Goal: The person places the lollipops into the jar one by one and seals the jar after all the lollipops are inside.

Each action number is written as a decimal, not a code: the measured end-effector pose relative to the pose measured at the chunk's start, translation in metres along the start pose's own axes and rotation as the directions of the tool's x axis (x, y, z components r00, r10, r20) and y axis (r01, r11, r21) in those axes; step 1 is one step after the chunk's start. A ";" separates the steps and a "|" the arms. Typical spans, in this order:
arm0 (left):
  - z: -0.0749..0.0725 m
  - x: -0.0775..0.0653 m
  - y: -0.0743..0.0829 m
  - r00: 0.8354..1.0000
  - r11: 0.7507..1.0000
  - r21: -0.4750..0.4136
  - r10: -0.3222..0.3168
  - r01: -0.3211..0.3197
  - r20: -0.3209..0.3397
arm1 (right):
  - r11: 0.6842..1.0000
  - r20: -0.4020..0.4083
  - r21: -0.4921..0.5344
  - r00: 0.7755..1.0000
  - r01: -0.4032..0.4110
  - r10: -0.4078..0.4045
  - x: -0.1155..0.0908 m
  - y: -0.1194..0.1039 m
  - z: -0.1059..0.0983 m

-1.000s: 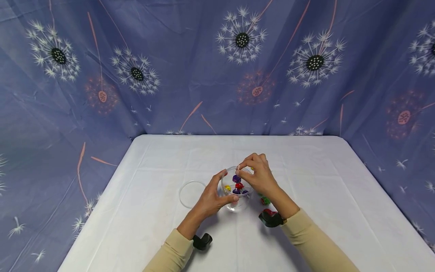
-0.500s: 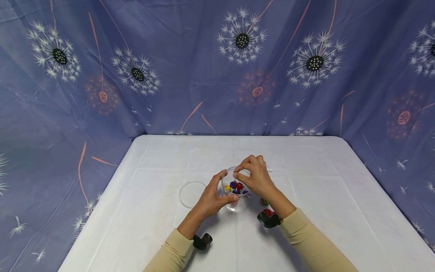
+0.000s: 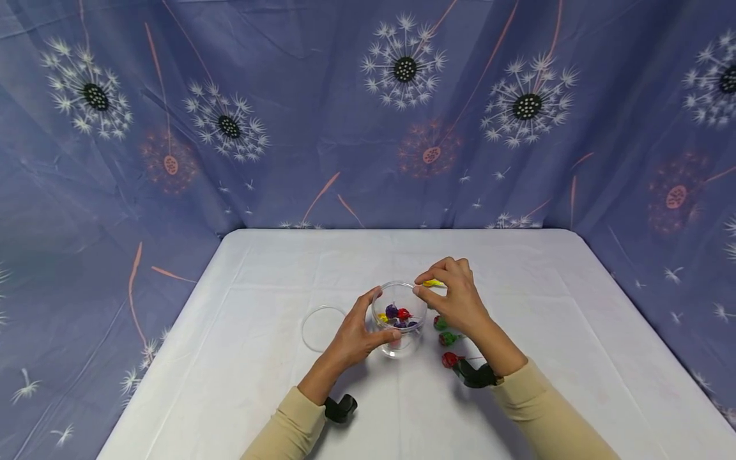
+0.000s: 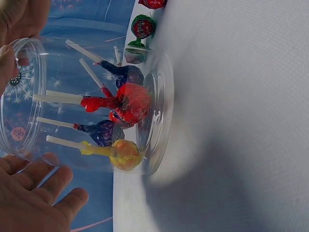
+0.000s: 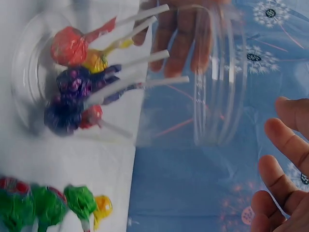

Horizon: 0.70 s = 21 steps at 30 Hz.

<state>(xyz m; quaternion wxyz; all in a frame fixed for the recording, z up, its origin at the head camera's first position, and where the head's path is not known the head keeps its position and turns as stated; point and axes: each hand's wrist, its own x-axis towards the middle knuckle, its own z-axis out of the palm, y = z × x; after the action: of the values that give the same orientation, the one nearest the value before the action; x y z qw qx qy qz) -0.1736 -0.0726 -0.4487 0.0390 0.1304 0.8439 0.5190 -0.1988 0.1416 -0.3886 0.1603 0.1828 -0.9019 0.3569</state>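
Observation:
A clear plastic jar (image 3: pixel 400 350) stands upright on the table. My left hand (image 3: pixel 358 333) grips it near the rim, thumb on the near side and fingers round the far side. Inside, lollipops sit heads down with white sticks up: a purple lollipop (image 3: pixel 391 311), a red lollipop (image 4: pixel 133 103), a yellow lollipop (image 4: pixel 126 155) and more. My right hand (image 3: pixel 454 297) hovers just right of the rim, fingers loosely bent. In the right wrist view its fingertips (image 5: pixel 273 129) are spread apart, with nothing between them.
Right of the jar lie loose lollipops: a yellow one (image 3: pixel 434 282), green ones (image 3: pixel 446 339) and a red one (image 3: pixel 451 360) by the right wrist camera (image 3: pixel 475 375). A clear round lid (image 3: pixel 303 329) lies left of the jar on the white tablecloth (image 3: pixel 230 370).
My right hand lowered a purple lollipop into the jar, let it go, then moved out to the right. The left hand kept its grip on the jar.

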 end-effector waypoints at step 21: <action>0.001 -0.001 0.002 1.000 1.000 0.005 -0.011 0.011 0.004 | 0.986 0.042 -0.085 0.988 -0.142 0.146 -0.047 0.043 -0.023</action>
<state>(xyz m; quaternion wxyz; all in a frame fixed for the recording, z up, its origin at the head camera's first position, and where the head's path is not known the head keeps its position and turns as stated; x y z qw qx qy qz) -0.1719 -0.0716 -0.4473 0.0434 0.1269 0.8458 0.5164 -0.1732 0.1971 -0.4175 0.1197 0.1189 -0.9303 0.3258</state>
